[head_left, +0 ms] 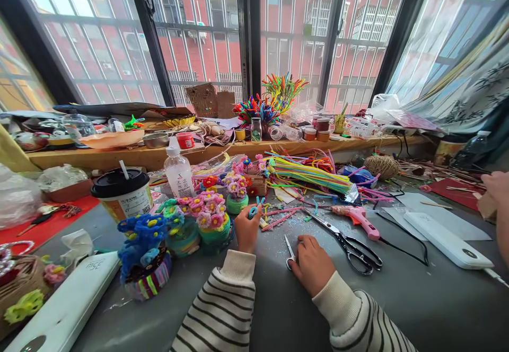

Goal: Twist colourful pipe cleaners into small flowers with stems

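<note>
My left hand point(246, 228) is closed on a blue pipe cleaner point(253, 212), bent into a small loop with its ends standing up. Beside it stand pots of fuzzy pipe-cleaner flowers, with pink flowers point(209, 210) nearest and blue flowers point(143, 238) farther left. My right hand point(314, 264) rests low over the table, its fingers curled at the handle of small scissors point(289, 251) whose blades point away from me. How firmly it grips the handle is partly hidden. Large black-handled scissors point(350, 246) lie open just right of that hand.
A pink glue gun point(360, 219) with its black cord lies beyond the large scissors. Bundled pipe cleaners point(312, 170) fill the back. A lidded cup point(123, 193) and bottle point(178, 172) stand left; white power banks point(447, 239) lie at both sides. Another person's hand point(497, 193) shows far right.
</note>
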A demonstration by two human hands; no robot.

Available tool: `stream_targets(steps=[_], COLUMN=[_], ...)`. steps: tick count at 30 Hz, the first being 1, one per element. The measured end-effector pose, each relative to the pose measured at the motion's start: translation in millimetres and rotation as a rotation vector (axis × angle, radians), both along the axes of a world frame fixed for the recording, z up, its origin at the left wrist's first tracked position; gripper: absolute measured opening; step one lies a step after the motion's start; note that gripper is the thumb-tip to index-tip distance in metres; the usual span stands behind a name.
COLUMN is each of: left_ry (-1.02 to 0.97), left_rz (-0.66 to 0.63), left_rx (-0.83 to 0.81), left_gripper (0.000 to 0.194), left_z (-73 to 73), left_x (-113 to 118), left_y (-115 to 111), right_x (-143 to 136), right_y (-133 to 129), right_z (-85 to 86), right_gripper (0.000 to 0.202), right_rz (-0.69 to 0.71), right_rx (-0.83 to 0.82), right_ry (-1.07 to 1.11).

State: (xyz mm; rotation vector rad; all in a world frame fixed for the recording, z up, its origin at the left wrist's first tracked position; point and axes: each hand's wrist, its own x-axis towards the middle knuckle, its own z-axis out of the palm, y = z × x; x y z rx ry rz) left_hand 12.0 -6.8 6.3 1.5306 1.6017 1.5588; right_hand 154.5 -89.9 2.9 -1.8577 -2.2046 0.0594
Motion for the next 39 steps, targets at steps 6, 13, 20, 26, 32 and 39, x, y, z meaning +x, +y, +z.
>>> stream_targets(steps=[6, 13, 20, 26, 32, 39], left_ry=[-0.015, -0.053, -0.105, -0.039, -0.007, -0.058], left_rz=[-0.025, -0.050, -0.118, -0.136, -0.149, -0.158], left_rx=[0.019, 0.031, 0.064, 0.128, 0.208, 0.144], left_gripper=[0.027, 0.026, 0.025, 0.023, 0.021, 0.022], left_z=[2.2, 6.6, 9.7, 6.0, 5.5, 6.1], left_x=[0.5, 1.9, 3.9, 3.5, 2.8, 3.0], left_y=[-3.2, -7.7, -11.3, -10.4, -9.2, -11.0], right_x=[-6.7, -1.3, 8.7, 9.2, 9.2, 5.7], right_y=[13.8, 58.2, 95.2, 90.2, 86.0, 84.3], right_z=[7.2, 0.1, -11.2, -22.1, -17.9, -13.3], right_gripper=[0.015, 0.004, 0.019, 0.027, 0.026, 0.029], right_rz=[0.002, 0.139, 0.242, 0.123, 0.100, 0.197], right_rx=[-0.120, -0.066, -0.060, 0.006, 0.125, -0.034], right_ry=[-0.104, 0.043, 0.950, 1.186, 1.163, 1.247])
